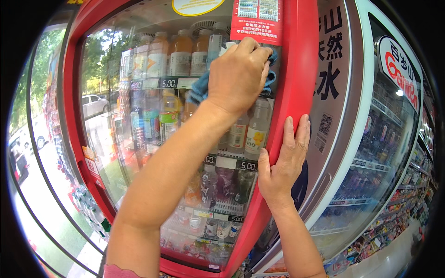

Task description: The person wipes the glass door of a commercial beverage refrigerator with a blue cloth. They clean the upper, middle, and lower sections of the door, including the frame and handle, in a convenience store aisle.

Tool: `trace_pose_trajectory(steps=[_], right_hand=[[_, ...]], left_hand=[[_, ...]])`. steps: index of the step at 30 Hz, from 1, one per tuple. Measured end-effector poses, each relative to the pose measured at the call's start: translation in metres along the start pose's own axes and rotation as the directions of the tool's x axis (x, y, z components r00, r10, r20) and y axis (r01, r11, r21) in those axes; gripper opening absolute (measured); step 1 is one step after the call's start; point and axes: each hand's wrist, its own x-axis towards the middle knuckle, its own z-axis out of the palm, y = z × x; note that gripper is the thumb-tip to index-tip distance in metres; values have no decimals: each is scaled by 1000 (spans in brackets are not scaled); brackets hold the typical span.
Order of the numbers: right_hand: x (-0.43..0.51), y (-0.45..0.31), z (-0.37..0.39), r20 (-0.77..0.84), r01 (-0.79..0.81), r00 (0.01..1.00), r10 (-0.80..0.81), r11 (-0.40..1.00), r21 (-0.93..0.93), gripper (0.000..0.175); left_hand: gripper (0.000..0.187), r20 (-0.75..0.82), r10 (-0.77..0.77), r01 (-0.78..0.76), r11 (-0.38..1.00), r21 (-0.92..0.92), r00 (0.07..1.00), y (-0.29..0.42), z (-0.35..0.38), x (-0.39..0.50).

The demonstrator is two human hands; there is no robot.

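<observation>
My left hand [238,74] grips a bunched blue cloth [200,88] against the upper right of a drinks cooler's glass door [139,22]. A scrap of something white shows by the knuckles. Right above that hand is a red printed notice [256,21] on the glass. My right hand [286,161] lies on the right side of the red door frame [298,69], fingers pointing up and thumb spread; it holds nothing. Behind the glass stand juice bottles [180,54] and a clear bottle with a yellow-flowered label [257,127]. My left forearm hides part of the shelves.
A second glass-fronted cooler [372,132] with a white frame stands to the right. Beyond it run shelves of packaged goods [386,222]. At left, a window [41,194] faces a street with parked cars. Wrapped water bottles [91,210] sit low by the cooler.
</observation>
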Motion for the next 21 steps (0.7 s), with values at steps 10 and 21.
trace_pose_trajectory(steps=[10, 21], right_hand=[[-1, 1, 0, 2, -9, 1000, 9, 999, -33, 90], [-2, 7, -5, 9, -3, 1000, 4, 999, -47, 90]], left_hand=[[14, 181, 86, -98, 993, 61, 980, -2, 1, 13], [7, 188, 146, -132, 987, -88, 971, 20, -11, -37]])
